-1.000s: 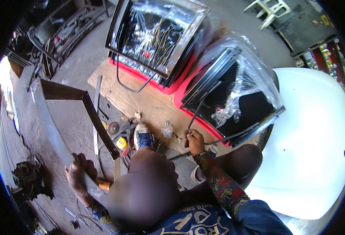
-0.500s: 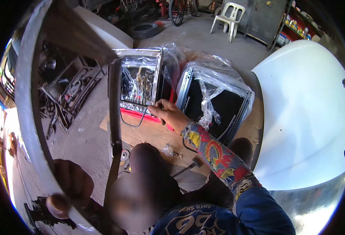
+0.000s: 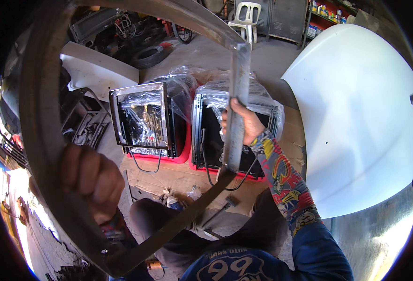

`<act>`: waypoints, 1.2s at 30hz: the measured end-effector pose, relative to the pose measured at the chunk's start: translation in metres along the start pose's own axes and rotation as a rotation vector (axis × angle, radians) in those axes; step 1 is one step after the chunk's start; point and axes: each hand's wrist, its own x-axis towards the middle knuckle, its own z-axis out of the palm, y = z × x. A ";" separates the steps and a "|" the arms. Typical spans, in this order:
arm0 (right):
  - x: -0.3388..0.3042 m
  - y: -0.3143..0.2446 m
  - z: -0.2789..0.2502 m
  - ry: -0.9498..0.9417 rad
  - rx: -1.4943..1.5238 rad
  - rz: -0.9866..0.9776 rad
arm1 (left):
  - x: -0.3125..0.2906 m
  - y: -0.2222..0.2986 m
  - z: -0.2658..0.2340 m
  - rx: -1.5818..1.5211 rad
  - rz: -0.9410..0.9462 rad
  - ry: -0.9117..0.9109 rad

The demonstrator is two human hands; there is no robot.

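Note:
Close before me, a rectangular metal frame (image 3: 44, 136) of welded angle bars is held up and tilted. My left hand (image 3: 94, 182) wraps around its near left bar. Its far right bar (image 3: 237, 117) sits in my right hand (image 3: 244, 122), thumb on one face and fingers behind. Beyond it lie two seat-like units on red bases, partly wrapped in clear plastic. A second, smaller metal frame (image 3: 165, 114) rests on the left unit. Black slide rails (image 3: 197, 126) run along the right unit (image 3: 213, 122), which the held frame partly hides.
Cardboard (image 3: 157, 180) lies under the units. A hammer (image 3: 223, 208) is on the floor between my legs. A large white car panel (image 3: 356, 122) stands at right. Farther back are a tyre (image 3: 149, 57), a white plastic chair (image 3: 246, 19) and metal cabinets (image 3: 288, 18).
My right hand has left the smaller frame on the left unit and taken hold of the large frame's right bar. The large frame has swung round to the right across my view.

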 end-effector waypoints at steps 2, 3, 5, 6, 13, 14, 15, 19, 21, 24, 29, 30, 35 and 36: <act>-0.012 -0.008 -0.035 0.044 0.037 0.037 | 0.008 -0.009 -0.025 0.302 0.046 0.063; -0.014 -0.010 -0.054 0.131 -0.069 0.007 | 0.011 -0.012 -0.039 0.439 0.018 0.077; -0.020 -0.012 -0.093 0.301 -0.166 -0.008 | 0.007 -0.024 -0.061 0.631 0.005 0.225; -0.024 -0.010 -0.113 0.329 -0.212 -0.028 | 0.005 -0.030 -0.075 0.800 -0.010 0.316; -0.015 0.035 -0.212 0.858 -0.763 -0.415 | 0.025 -0.119 -0.224 1.179 -0.406 0.790; -0.014 0.040 -0.223 0.907 -0.851 -0.416 | 0.025 -0.136 -0.247 1.136 -0.445 0.774; -0.011 0.042 -0.231 0.923 -0.975 -0.447 | 0.025 -0.155 -0.268 1.315 -0.434 0.793; -0.021 0.038 -0.253 0.925 -1.411 -0.352 | 0.019 -0.218 -0.328 1.605 -0.458 0.682; -0.029 0.035 -0.257 0.958 -1.593 -0.103 | 0.021 -0.237 -0.348 1.831 -0.667 0.579; -0.032 0.039 -0.257 0.926 -1.613 -0.200 | 0.024 -0.260 -0.367 1.890 -0.729 0.550; -0.031 0.043 -0.256 0.931 -1.610 -0.251 | 0.034 -0.283 -0.394 1.854 -0.793 0.531; -0.031 0.044 -0.256 0.949 -1.614 -0.232 | 0.035 -0.285 -0.398 1.870 -0.796 0.514; -0.034 0.046 -0.256 0.888 -1.631 -0.196 | 0.033 -0.291 -0.406 1.897 -0.854 0.520; -0.034 0.048 -0.257 0.885 -1.639 -0.186 | 0.032 -0.292 -0.405 1.923 -0.849 0.523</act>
